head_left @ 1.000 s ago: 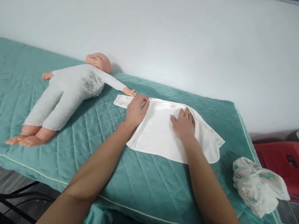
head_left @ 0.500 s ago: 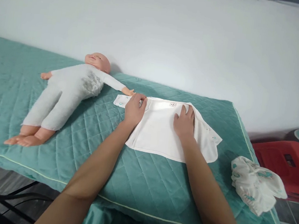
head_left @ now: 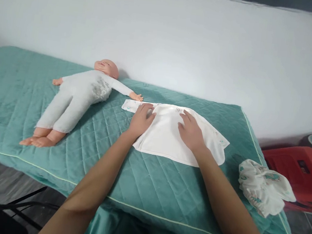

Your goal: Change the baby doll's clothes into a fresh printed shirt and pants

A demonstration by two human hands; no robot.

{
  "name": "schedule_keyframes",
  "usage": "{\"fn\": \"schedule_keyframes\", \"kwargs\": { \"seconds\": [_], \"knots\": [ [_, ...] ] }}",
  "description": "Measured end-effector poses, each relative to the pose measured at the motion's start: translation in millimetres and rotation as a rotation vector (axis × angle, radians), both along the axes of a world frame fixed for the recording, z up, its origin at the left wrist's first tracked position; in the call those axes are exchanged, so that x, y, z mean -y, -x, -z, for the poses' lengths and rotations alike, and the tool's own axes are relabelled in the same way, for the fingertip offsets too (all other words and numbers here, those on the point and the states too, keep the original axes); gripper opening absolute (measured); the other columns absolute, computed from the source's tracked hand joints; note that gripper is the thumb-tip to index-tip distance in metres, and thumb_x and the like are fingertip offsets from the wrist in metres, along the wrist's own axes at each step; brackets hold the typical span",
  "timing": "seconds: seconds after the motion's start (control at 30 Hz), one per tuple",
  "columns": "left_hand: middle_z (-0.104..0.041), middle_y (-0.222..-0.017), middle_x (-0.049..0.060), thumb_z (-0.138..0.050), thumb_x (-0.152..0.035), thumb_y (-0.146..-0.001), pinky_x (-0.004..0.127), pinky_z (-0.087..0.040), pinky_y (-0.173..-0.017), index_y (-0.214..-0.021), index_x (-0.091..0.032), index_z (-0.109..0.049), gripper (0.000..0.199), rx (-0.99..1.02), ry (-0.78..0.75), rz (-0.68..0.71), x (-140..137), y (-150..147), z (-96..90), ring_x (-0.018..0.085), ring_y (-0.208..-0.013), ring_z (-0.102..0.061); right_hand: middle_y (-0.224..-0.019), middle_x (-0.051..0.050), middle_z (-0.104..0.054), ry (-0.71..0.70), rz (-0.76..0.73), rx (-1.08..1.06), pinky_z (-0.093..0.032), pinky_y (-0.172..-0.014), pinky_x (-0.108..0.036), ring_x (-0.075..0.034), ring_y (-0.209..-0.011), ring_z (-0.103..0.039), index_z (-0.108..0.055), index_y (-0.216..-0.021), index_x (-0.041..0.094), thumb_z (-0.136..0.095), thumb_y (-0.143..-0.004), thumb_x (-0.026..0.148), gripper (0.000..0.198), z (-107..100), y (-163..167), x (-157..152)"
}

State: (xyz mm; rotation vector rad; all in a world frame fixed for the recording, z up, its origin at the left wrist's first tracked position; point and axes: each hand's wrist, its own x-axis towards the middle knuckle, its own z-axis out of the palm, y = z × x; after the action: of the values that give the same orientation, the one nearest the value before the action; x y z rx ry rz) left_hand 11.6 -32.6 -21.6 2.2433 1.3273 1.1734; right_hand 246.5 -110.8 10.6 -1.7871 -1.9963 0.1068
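Observation:
A small white baby shirt (head_left: 165, 137) lies spread on the green quilted cover, its printed sleeves out to both sides and a label near the top edge. My left hand (head_left: 142, 120) rests on the shirt's left side by the sleeve, fingers stretched out and thumb apart. Over the upper right part of the shirt is my right hand (head_left: 191, 131), its fingers spread and lying on the cloth. A baby doll (head_left: 81, 90) in a pale grey body lies on its back to the left, one hand close to the shirt's left sleeve.
A crumpled white printed garment (head_left: 263, 187) lies near the right edge of the green quilted cover (head_left: 163, 194). Beyond that edge stands a red plastic stool (head_left: 300, 169). A white wall (head_left: 182, 40) runs along the back, and a black frame (head_left: 28, 207) is at lower left.
My right hand has moved left and inward over the shirt, and the shirt's right side lies flatter. My left hand stays by the left sleeve. The whole view has shifted slightly.

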Motion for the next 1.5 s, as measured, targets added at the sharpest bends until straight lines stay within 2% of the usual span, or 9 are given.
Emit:
{"fn": "schedule_keyframes", "kwargs": {
  "seconds": [0.17, 0.33, 0.57, 0.7, 0.9, 1.0, 1.17, 1.33, 1.5],
  "knots": [
    [-0.062, -0.131, 0.010, -0.052, -0.025, -0.096, 0.043, -0.041, -0.114, -0.111, -0.022, -0.059, 0.018, 0.029, -0.087, -0.090, 78, -2, -22.5, 0.023, -0.128, -0.054, -0.142, -0.014, -0.057, -0.126, 0.138, -0.036, -0.039, -0.115, -0.049, -0.030, -0.134, -0.049, -0.058, -0.135, 0.014, -0.041, -0.093, 0.018, 0.045, -1, -57, 6],
    [-0.067, -0.125, 0.007, -0.049, -0.023, -0.097, 0.038, -0.047, -0.109, -0.114, -0.024, -0.061, 0.021, 0.064, 0.052, 0.118, 124, -71, -25.3, 0.020, -0.122, -0.060, -0.122, -0.013, -0.068, -0.006, 0.306, -0.118, -0.047, -0.101, -0.047, -0.031, -0.114, -0.059, -0.067, -0.120, 0.016, -0.054, -0.089, 0.031, 0.036, 17, -99, -1],
    [-0.062, -0.137, 0.015, -0.046, -0.020, -0.094, 0.040, -0.042, -0.116, -0.130, -0.014, -0.059, 0.038, -0.186, 0.236, 0.218, 75, -158, -6.2, 0.027, -0.132, -0.054, -0.090, -0.008, -0.072, -0.097, 0.376, -0.485, -0.050, -0.080, -0.035, -0.021, -0.081, -0.062, -0.070, -0.096, 0.018, -0.052, -0.089, 0.040, 0.029, 8, -110, -3],
    [-0.056, -0.146, 0.014, -0.043, -0.015, -0.092, 0.042, -0.034, -0.121, -0.133, -0.015, -0.058, 0.044, -0.275, 0.215, 0.234, 47, -181, -1.1, 0.028, -0.139, -0.049, -0.075, -0.001, -0.067, 0.054, 0.364, -0.920, -0.047, -0.057, -0.027, -0.015, -0.059, -0.056, -0.066, -0.103, 0.016, -0.059, -0.080, 0.037, 0.032, 8, -117, -9],
    [-0.055, -0.146, 0.012, -0.041, -0.022, -0.097, 0.047, -0.034, -0.118, -0.132, -0.019, -0.060, 0.040, -0.254, 0.164, 0.180, 38, -193, 3.0, 0.030, -0.138, -0.047, -0.083, -0.004, -0.071, 0.156, 0.381, -0.918, -0.049, -0.059, -0.028, -0.016, -0.063, -0.061, -0.066, -0.106, 0.015, -0.061, -0.072, 0.023, 0.035, 13, -121, -21],
    [-0.060, -0.141, 0.011, -0.041, -0.030, -0.100, 0.047, -0.034, -0.118, -0.124, -0.021, -0.064, 0.035, -0.116, 0.234, 0.232, 36, -189, -0.1, 0.030, -0.136, -0.050, -0.087, -0.006, -0.073, 0.162, 0.387, -0.853, -0.051, -0.068, -0.030, -0.017, -0.070, -0.063, -0.068, -0.104, 0.015, -0.063, -0.073, 0.021, 0.033, 14, -118, -23],
    [-0.064, -0.135, 0.010, -0.042, -0.043, -0.101, 0.039, -0.040, -0.115, -0.125, -0.020, -0.062, 0.038, 0.465, 0.572, 0.295, 36, -186, -8.9, 0.025, -0.129, -0.057, -0.094, -0.007, -0.075, 0.160, 0.365, -0.838, -0.052, -0.073, -0.031, -0.018, -0.077, -0.067, -0.067, -0.107, 0.015, -0.061, -0.078, 0.026, 0.032, 17, -113, -23],
    [-0.070, -0.115, 0.010, -0.069, -0.029, -0.088, 0.034, -0.053, -0.090, -0.140, -0.018, -0.044, 0.059, 0.818, 0.860, 0.338, 40, -189, -14.0, 0.019, -0.097, -0.067, -0.092, -0.006, -0.075, 0.143, 0.279, -0.952, -0.051, -0.068, -0.029, -0.018, -0.075, -0.066, -0.064, -0.107, 0.016, -0.061, -0.079, 0.035, 0.034, 17, -107, -19],
    [-0.064, -0.093, 0.003, -0.071, -0.016, -0.079, 0.026, -0.048, -0.067, -0.100, -0.016, -0.057, 0.025, 0.831, 0.833, 0.282, 42, -188, -14.7, 0.012, -0.073, -0.060, -0.093, -0.005, -0.074, 0.214, 0.205, -0.948, -0.050, -0.066, -0.030, -0.019, -0.075, -0.066, -0.062, -0.112, 0.018, -0.064, -0.078, 0.044, 0.042, 4, -110, -3]
  ]
}}
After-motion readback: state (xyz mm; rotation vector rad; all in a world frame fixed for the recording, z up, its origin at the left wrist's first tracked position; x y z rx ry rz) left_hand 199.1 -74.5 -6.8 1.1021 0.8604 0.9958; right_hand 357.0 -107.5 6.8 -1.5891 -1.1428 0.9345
